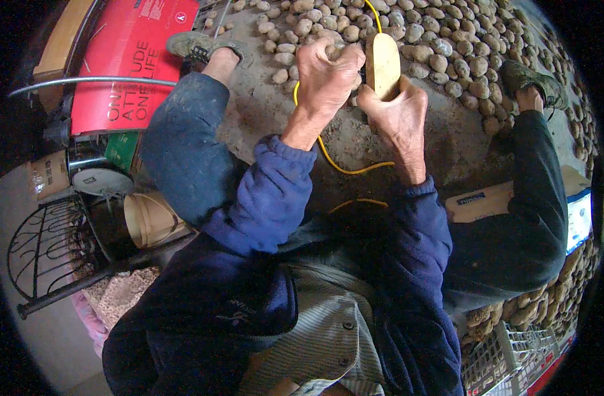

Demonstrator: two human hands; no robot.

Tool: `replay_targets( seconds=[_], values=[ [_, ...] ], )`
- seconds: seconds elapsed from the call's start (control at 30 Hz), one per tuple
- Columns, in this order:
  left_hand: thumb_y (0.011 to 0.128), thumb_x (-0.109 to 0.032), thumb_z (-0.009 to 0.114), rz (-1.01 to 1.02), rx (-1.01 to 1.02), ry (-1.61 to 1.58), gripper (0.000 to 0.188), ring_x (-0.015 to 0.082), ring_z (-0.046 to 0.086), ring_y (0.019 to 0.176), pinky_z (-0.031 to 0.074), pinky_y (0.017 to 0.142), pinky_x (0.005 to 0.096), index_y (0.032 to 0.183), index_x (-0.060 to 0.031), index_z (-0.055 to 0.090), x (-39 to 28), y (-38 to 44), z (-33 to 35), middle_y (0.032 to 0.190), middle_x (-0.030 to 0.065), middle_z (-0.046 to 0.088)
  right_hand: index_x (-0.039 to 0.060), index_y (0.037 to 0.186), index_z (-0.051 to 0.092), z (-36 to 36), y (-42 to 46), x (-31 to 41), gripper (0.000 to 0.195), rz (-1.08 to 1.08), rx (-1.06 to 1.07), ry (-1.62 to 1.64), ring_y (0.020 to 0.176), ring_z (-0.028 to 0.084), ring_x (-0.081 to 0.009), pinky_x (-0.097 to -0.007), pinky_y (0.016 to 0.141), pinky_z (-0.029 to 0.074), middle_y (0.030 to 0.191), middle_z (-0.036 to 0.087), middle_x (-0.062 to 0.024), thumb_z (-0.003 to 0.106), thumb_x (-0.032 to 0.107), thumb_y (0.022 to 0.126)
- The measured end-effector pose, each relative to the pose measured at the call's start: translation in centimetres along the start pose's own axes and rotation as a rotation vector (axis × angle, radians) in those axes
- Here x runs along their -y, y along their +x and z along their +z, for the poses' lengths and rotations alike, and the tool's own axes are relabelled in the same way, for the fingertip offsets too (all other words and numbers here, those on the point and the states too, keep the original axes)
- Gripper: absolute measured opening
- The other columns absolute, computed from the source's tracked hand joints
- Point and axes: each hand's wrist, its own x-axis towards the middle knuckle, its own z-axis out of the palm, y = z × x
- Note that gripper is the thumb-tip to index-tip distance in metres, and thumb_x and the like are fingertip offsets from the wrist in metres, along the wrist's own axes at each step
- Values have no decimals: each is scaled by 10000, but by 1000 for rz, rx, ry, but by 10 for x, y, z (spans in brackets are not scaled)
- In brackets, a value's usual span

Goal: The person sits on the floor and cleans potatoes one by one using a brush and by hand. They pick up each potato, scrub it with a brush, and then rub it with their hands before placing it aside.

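Observation:
My right hand (398, 111) is closed around the near end of a pale yellow, round-ended block (385, 59), which looks wooden. At its far end the block meets a yellow cord (374, 12). Just left of the block, my left hand (327, 74) has its fingers curled under, and whatever they may hold is hidden. A loop of yellow cord (349, 172) runs from behind the left hand down over the bare floor (262, 109) towards the right wrist. Many potatoes (430, 47) lie spread beyond both hands.
To the left stand a red printed carton (128, 64), a curved metal rod (94, 79), a beige bucket (146, 220) and a black metal frame (39, 252). A cardboard box (480, 200) lies by my right leg. Plastic crates (520, 351) and more potatoes (534, 309) are at lower right.

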Motion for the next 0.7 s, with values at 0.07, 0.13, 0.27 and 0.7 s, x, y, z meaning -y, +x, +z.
replay_targets(
  seconds=[0.07,0.13,0.27,0.7],
  values=[
    [778,-53,627,0,-17,0,217,29,424,516,336,428,226,613,-29,489,1,-1,1,587,-41,494,-98,774,600,2,0,-2,387,18,-64,-95,542,600,-173,-320,540,495,600,605,-114,710,253,655],
    [773,-40,624,-23,-45,-4,211,26,424,532,336,437,225,613,-23,488,1,-2,2,587,-39,493,-104,789,609,4,-1,5,422,102,-112,-197,634,647,-245,-357,616,513,660,637,-173,714,277,641],
    [830,-137,619,161,-159,115,203,59,404,394,284,327,233,659,-61,539,29,7,-5,562,-18,498,-96,825,635,4,-2,16,510,188,-157,-279,766,680,-346,-416,713,521,771,664,-253,715,360,611],
    [838,-228,590,-232,-94,-354,228,113,480,382,284,296,241,679,-67,562,-27,-4,2,572,17,525,-72,714,595,-17,3,18,434,257,152,181,375,471,-111,-254,352,354,516,516,-42,670,351,781]
  ],
)
